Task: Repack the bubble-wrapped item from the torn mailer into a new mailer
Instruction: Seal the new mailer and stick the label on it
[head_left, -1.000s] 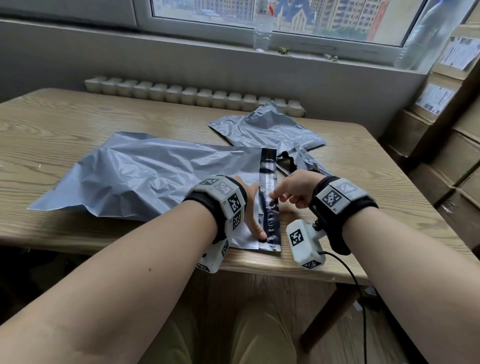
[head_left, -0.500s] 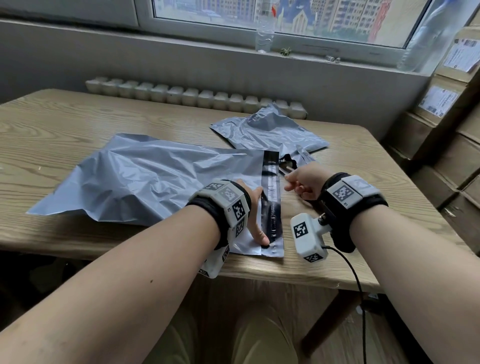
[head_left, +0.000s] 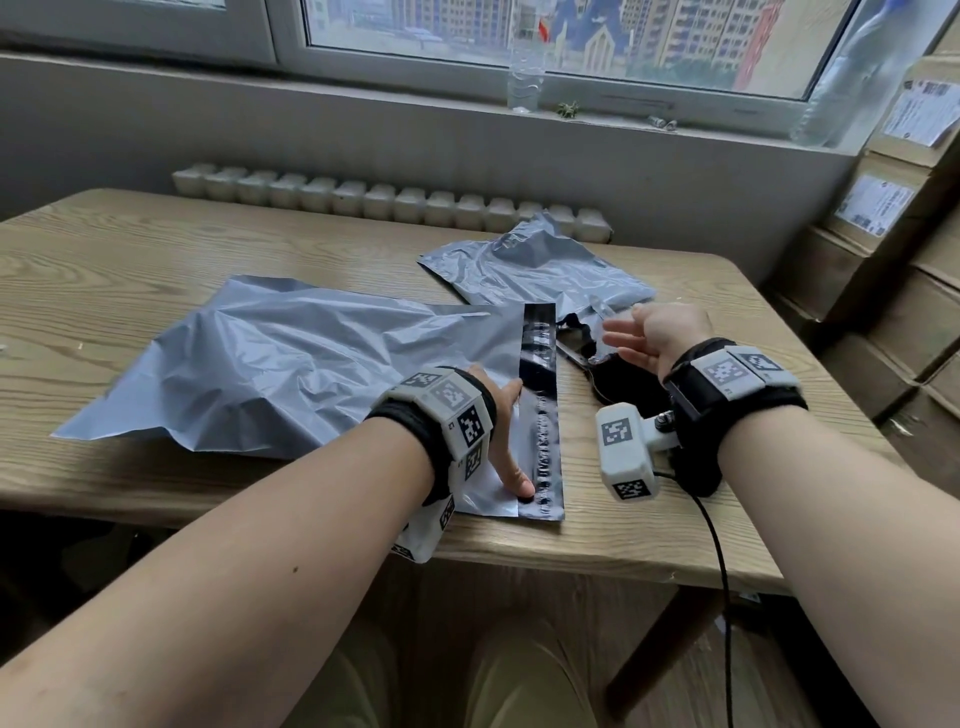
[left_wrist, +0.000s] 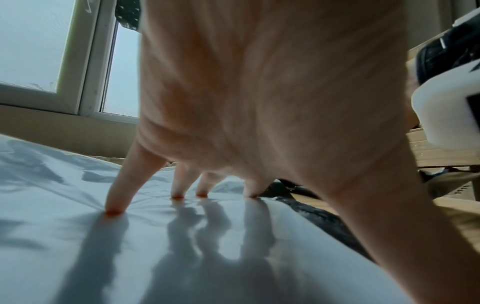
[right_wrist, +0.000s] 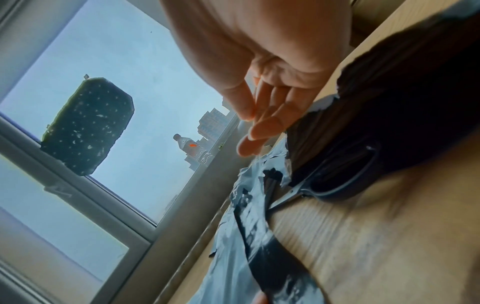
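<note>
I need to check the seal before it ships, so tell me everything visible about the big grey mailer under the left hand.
The big grey mailer is glossy, wrinkled grey plastic film lying flat on the wooden table, its open end toward the right. A dark shiny adhesive strip runs along that end, uncovered and not folded over. The left hand presses spread, straight fingertips onto the film beside the strip. Its contents cannot be seen.
</note>
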